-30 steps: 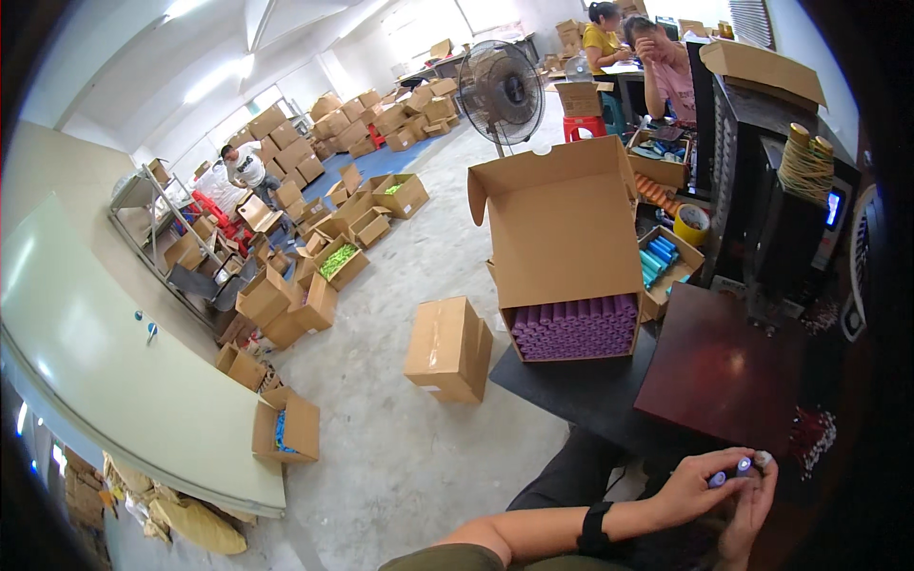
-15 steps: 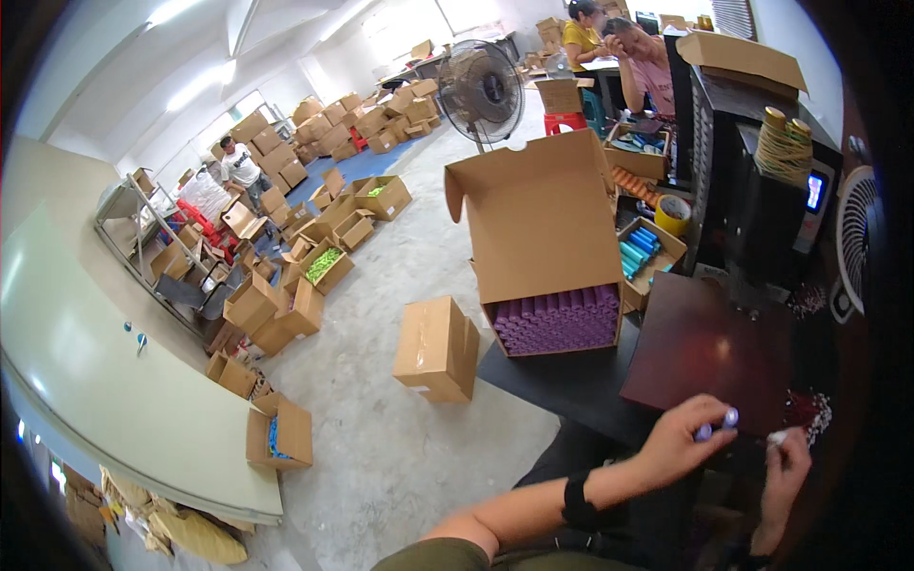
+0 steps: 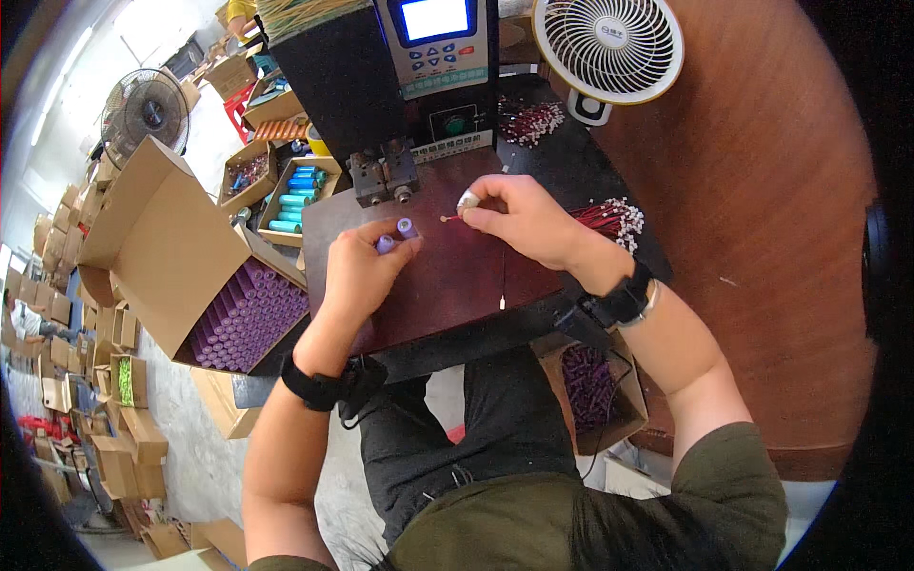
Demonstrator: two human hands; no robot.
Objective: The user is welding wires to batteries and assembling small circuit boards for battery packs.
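Note:
Two purple cylindrical battery cells (image 3: 407, 228) are held in my left hand (image 3: 357, 271), ends facing up, between thumb and fingers. My right hand (image 3: 519, 217) pinches a thin red wire lead (image 3: 451, 219) whose tip points toward the cells, a short gap away from them. One fingertip of that hand has a white covering. Both hands are over a dark red board (image 3: 438, 276). Just beyond them stands a black spot-welding machine (image 3: 381, 176) with a lit screen and two metal electrode holders.
An open carton (image 3: 157, 257) packed with purple cells (image 3: 243, 319) stands at left. Behind it is a box of blue and teal cells (image 3: 295, 200). Bundles of red wires with white connectors (image 3: 609, 224) lie right, near a white fan (image 3: 609, 48). A lower carton (image 3: 590, 400) holds purple cells.
My view has swung right and down to the workbench. My right hand has come from beside the wire bundle toward the cells, with a wire lead in it. The left hand keeps its cells.

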